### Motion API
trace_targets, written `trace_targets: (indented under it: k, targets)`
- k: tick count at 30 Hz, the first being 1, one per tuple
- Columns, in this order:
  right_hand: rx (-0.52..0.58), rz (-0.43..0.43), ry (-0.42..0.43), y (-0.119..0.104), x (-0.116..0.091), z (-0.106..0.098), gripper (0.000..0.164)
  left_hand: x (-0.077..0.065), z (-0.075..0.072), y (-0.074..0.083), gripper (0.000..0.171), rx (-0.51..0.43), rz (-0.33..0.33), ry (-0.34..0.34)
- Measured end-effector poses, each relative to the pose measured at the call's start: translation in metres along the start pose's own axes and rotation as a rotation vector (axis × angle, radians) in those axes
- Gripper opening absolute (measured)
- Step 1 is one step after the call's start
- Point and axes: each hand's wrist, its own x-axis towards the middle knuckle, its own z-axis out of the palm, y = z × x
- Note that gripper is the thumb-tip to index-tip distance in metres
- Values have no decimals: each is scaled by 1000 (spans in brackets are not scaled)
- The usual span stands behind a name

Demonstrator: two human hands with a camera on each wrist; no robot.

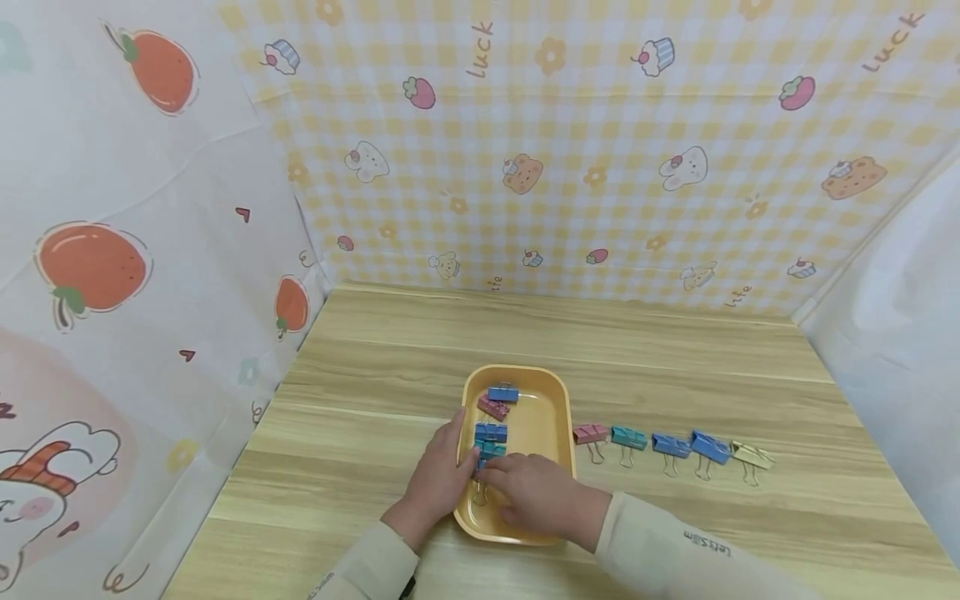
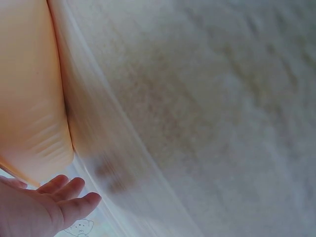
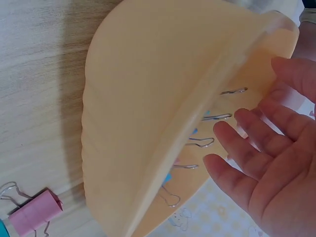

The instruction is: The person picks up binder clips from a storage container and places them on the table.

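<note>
A yellow tray [image 1: 555, 450] stands on the table with several binder clips in a column along its left side. Among them are a blue clip [image 1: 503, 394] at the far end, a pink clip [image 1: 492, 407] and a teal clip [image 1: 491, 450]. My left hand [image 1: 433, 482] rests at the left wall, its thumb reaching over the rim beside the clips. In the left wrist view its fingers [image 2: 81, 205] are loosely extended. Inside the tray, my right hand [image 1: 536, 493] touches the nearest blue clip [image 1: 481, 467] with its fingertips, thumb apart; the hand partly hides that clip.
Right of the tray, a row of binder clips lies on the wooden table [image 1: 360, 367]: pink [image 1: 590, 433], teal [image 1: 628, 437], two blue ones and a yellow clip [image 1: 753, 454]. Patterned cloth [image 1: 465, 208] hangs behind and at both sides.
</note>
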Motion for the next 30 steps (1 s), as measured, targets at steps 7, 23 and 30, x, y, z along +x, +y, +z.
trace_targets:
  k: [7, 23, 30]
  targets:
    - [27, 23, -68, 0, 3, 7, 49, -1, 0, 0, 62, -15, -8, -4]
    - [1, 57, -191, 7, 17, 14, 58, 1, -3, 3, 62, -31, -6, -4]
    - [18, 64, -191, 7, 20, 15, 53, 0, -2, 2, 63, -34, -16, -16]
